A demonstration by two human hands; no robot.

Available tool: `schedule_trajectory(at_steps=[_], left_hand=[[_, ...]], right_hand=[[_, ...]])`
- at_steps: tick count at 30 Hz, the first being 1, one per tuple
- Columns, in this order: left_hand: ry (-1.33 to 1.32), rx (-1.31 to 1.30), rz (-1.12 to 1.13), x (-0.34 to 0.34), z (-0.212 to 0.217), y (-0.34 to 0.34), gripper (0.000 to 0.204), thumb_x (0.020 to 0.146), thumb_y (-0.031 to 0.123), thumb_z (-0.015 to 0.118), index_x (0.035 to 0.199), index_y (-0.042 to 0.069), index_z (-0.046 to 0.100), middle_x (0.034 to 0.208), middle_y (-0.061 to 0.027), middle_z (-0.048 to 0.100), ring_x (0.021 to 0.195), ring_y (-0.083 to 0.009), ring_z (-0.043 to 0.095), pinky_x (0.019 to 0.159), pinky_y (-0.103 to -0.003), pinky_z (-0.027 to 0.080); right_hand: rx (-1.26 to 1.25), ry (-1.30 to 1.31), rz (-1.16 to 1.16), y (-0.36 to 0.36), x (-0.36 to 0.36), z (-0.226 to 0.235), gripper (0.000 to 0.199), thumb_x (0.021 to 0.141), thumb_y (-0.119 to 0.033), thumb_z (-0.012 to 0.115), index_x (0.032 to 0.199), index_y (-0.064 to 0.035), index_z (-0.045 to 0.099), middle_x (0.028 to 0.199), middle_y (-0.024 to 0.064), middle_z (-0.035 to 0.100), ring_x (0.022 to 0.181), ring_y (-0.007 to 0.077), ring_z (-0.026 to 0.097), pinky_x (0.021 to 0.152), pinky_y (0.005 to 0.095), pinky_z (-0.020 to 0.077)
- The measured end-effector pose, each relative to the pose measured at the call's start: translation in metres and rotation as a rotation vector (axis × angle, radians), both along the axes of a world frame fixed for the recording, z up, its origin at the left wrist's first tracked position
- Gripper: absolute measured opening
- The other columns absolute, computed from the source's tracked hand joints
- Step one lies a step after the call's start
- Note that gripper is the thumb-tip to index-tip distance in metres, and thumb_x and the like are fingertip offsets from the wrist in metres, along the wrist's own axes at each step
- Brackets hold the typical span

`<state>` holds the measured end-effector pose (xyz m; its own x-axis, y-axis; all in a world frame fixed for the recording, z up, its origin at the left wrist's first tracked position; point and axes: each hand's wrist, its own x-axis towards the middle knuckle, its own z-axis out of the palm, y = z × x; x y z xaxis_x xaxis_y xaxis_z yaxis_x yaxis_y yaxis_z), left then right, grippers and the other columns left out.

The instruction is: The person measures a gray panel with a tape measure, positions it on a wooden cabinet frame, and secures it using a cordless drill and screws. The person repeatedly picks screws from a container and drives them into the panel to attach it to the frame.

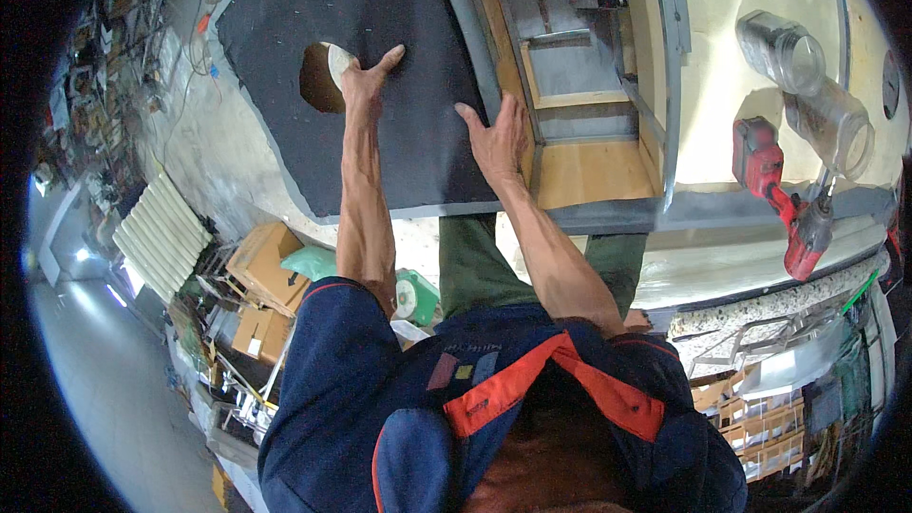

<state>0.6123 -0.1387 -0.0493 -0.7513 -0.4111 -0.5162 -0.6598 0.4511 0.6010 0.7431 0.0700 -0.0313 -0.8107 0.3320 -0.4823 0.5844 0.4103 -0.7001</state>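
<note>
A large black fabric-covered panel (404, 133) with a round hole lies in front of me, to the left of a wooden frame (600, 171) with open compartments. My left hand (366, 90) reaches into the hole, its fingers hooked over the rim and mostly hidden. Its thumb stretches out across the black surface. Along the panel's right edge, next to the frame, my right hand (500, 141) grips with the thumb on top and the fingers over the side.
On the pale tabletop to the right lie a red cordless drill (781, 195) and two clear plastic jars (784, 52) (834, 128). Cardboard boxes (269, 266) and a green scale (416, 296) stand lower left. Stacked cartons (765, 427) are at lower right.
</note>
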Motion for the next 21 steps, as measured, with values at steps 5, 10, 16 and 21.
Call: schedule_trajectory(at_steps=[5, 10, 16, 21], left_hand=[[-0.122, -0.164, -0.041, 0.001, 0.001, -0.001, 0.092, 0.064, 0.044, 0.092, 0.122, -0.018, 0.056, 0.119, -0.0289, 0.064, 0.110, -0.0347, 0.064, 0.094, -0.039, 0.049], [-0.152, -0.188, -0.055, -0.001, 0.020, 0.012, 0.091, 0.065, 0.046, 0.090, 0.122, -0.017, 0.057, 0.117, -0.0287, 0.065, 0.110, -0.0353, 0.064, 0.092, -0.039, 0.050], [-0.132, -0.235, -0.024, -0.002, 0.025, 0.022, 0.065, 0.073, 0.039, 0.088, 0.115, -0.007, 0.067, 0.108, -0.0150, 0.071, 0.099, -0.0247, 0.067, 0.089, -0.035, 0.050], [-0.149, -0.287, -0.058, 0.000, 0.024, 0.021, 0.088, 0.068, 0.049, 0.088, 0.120, -0.015, 0.059, 0.114, -0.0304, 0.066, 0.109, -0.0383, 0.065, 0.094, -0.042, 0.050]], right_hand=[[0.002, 0.036, -0.013, 0.002, 0.000, 0.000, 0.073, 0.082, -0.052, 0.073, 0.123, 0.0040, 0.049, 0.113, 0.0271, 0.056, 0.106, 0.0447, 0.053, 0.088, 0.0529, 0.0436], [0.039, 0.034, -0.006, 0.002, -0.001, -0.003, 0.072, 0.081, -0.052, 0.074, 0.118, 0.0036, 0.049, 0.111, 0.0253, 0.055, 0.106, 0.0436, 0.054, 0.088, 0.0509, 0.0436], [0.070, 0.074, 0.038, 0.001, 0.000, -0.007, 0.074, 0.084, -0.052, 0.071, 0.125, 0.0058, 0.048, 0.116, 0.0286, 0.055, 0.107, 0.0467, 0.052, 0.089, 0.0533, 0.0438], [0.043, 0.047, 0.054, 0.001, 0.003, -0.006, 0.076, 0.085, -0.050, 0.070, 0.129, 0.0061, 0.046, 0.119, 0.0297, 0.053, 0.110, 0.0480, 0.051, 0.090, 0.0541, 0.0433]])
